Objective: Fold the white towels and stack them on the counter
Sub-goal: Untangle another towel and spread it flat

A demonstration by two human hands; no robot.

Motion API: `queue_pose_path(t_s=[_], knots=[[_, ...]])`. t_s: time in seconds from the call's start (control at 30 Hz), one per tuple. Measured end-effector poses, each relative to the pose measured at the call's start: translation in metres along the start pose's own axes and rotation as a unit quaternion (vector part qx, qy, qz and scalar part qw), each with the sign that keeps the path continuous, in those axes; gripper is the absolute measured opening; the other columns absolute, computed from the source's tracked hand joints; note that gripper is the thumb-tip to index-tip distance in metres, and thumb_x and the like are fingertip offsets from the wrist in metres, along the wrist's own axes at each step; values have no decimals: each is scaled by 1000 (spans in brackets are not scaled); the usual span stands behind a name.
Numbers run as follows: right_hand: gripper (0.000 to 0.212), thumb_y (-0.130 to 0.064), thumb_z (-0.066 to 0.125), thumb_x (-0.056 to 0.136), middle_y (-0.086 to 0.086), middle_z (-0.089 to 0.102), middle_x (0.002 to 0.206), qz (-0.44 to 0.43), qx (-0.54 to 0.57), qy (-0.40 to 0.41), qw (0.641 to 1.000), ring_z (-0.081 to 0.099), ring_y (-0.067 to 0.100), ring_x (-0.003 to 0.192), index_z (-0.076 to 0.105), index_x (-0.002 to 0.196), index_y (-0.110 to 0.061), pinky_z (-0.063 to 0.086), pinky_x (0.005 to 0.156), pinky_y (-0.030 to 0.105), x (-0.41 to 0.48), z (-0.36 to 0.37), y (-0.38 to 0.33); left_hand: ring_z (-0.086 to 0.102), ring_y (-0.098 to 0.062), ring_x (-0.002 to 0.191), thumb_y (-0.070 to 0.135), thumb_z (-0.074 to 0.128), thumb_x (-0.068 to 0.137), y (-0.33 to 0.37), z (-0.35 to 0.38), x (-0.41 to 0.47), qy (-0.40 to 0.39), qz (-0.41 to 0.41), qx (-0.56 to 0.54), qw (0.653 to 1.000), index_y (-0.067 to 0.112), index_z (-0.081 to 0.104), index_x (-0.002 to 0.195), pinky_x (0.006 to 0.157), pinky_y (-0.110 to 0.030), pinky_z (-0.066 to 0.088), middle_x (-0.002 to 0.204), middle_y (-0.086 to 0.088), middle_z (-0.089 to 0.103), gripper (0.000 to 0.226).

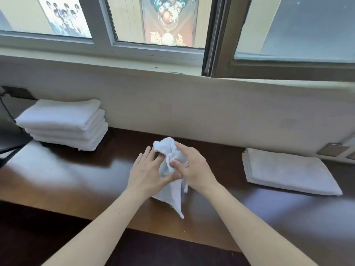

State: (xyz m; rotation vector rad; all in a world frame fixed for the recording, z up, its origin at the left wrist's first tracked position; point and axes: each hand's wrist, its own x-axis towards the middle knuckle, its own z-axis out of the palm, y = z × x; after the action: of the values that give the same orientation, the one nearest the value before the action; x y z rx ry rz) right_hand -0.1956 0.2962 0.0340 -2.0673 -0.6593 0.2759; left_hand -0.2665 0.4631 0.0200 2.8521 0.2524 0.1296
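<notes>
right hand [192, 166]: grip bunching towel [172, 189] | left hand [148, 169]: fingers spread, grip wide

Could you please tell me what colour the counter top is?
Dark glossy brown counter, seen best in the head view.

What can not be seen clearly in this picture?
- Head view: the bunched white towel is partly covered by the right hand and left hand.
- Towel count in the left stack: layers blur together.
- Black object: cut by the left edge.
</notes>
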Motion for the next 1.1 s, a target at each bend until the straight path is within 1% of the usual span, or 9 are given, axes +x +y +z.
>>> queue_pose_path(t_s=[0.1,0.2,0.3,0.5,0.77,0.87,0.93,1.03,1.1], knots=[[58,-50,56,95,-13,45,141,28,-25,-13,999,42,-4,118,40,147,-30,33,94,8,6,13,3,39,-26,134,99,24,70,-21,0,7,1,-1,15,1000,31,48,132,107,-45,38,144,2,46,95],[53,-52,46,99,-12,43,143,59,-73,-25,995,46,6,125,43,145,-27,37,101,23,12,19,23,16,-25,151,98,14,71,-38,15,5,-56,-19,27,998,40,17,153,121,-43,21,165,2,16,101],[43,-46,42,102,-8,50,137,75,-94,-24,992,51,7,116,48,139,-25,40,99,25,22,24,46,1,-21,154,98,7,69,-54,31,-7,-102,-64,37,992,47,-15,153,124,-40,9,168,-3,3,101],[41,-47,40,101,-7,51,131,78,-102,-72,989,51,10,119,51,133,-24,38,90,24,45,46,80,0,-22,154,100,-5,62,-81,55,-19,-148,-107,54,982,52,-27,144,124,-40,5,167,-9,5,98],[49,-50,42,101,-8,43,144,62,-160,-162,972,38,12,133,43,141,-23,39,106,33,30,80,85,5,-19,154,89,35,76,-83,89,9,-182,-57,45,981,48,-31,145,123,-36,3,167,-2,10,104],[50,-52,44,100,-8,43,143,66,-187,-161,967,39,14,131,42,141,-23,43,102,42,26,86,81,39,-24,139,73,57,82,-88,91,23,-121,13,36,992,42,-8,156,112,-33,32,155,1,38,103],[54,-54,46,98,-7,42,143,72,-195,-146,967,39,14,131,41,142,-22,43,103,40,24,88,76,61,-20,105,57,73,80,-90,90,31,-19,77,32,996,35,24,156,84,-29,50,119,6,64,93],[57,-54,51,96,-7,43,141,77,-205,-124,968,40,13,129,42,141,-22,44,100,35,25,92,69,65,-17,73,41,86,73,-90,89,43,80,119,-13,990,26,60,137,51,-25,48,78,10,65,71],[57,-53,55,94,-8,44,138,80,-217,-101,968,42,12,128,43,140,-22,44,98,31,29,94,62,63,-12,65,39,83,76,-94,84,52,139,155,-29,978,24,72,121,45,-20,44,69,12,63,50]])
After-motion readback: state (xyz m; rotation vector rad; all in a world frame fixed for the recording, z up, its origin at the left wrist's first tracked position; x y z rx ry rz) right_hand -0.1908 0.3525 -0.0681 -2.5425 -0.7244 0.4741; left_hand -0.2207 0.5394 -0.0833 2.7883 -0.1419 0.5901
